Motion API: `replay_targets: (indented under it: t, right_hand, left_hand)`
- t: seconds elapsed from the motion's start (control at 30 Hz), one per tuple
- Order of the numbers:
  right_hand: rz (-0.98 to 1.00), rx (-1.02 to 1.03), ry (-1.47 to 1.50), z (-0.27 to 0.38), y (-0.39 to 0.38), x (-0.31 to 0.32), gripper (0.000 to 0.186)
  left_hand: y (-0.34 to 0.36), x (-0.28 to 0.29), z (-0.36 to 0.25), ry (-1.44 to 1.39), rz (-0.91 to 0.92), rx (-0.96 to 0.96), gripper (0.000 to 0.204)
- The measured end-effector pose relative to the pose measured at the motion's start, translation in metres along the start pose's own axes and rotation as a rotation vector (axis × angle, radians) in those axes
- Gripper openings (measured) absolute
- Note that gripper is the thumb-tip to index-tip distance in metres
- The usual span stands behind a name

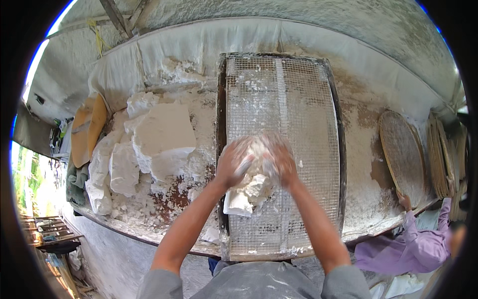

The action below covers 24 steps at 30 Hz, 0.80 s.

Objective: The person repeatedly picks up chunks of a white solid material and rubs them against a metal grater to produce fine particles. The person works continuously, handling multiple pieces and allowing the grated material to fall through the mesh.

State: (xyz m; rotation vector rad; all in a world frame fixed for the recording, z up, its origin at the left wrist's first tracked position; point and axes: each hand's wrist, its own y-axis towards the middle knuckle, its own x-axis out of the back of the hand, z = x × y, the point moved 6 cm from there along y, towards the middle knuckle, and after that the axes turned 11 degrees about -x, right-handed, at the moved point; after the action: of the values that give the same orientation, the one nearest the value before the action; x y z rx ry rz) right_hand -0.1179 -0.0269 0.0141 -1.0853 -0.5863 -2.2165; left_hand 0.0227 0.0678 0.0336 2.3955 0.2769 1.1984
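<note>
My left hand point(236, 160) and my right hand point(279, 158) are curled around crumbly white lumps point(258, 188) over a wire-mesh screen point(308, 119). Motion blurs the fingers of both, and white powder coats them. The lumps lie on the mesh towards me, and a smooth-sided chunk point(237, 204) sits at their near end. Dark wooden bars point(341, 149) frame the long rectangular screen. White crumbs are scattered across its far part.
Left of the screen are big white blocks point(164, 129) and loose crumbs on the table. A yellowish board point(88, 130) leans at the far left. To the right, a person in a purple top point(416, 244) touches an oval woven tray point(404, 149), beside more stacked trays point(438, 157).
</note>
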Motion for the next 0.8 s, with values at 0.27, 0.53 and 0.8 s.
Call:
replay_targets:
  t: [0.27,0.53,0.8]
  right_hand:
    - [-0.438,-0.096,0.001,0.014,0.065,-0.017,0.049]
    - [0.050,-0.434,0.150,-0.026,0.252,-0.012,0.062]
    - [-0.040,0.032,-0.245,-0.005,0.094,-0.031,0.057]
  left_hand:
    - [0.041,-0.008,0.024,0.118,-0.362,0.127,0.073]
    - [0.204,-0.002,0.162,0.331,0.063,0.319,0.069]
    - [0.061,-0.015,0.048,0.148,0.135,0.205,0.082]
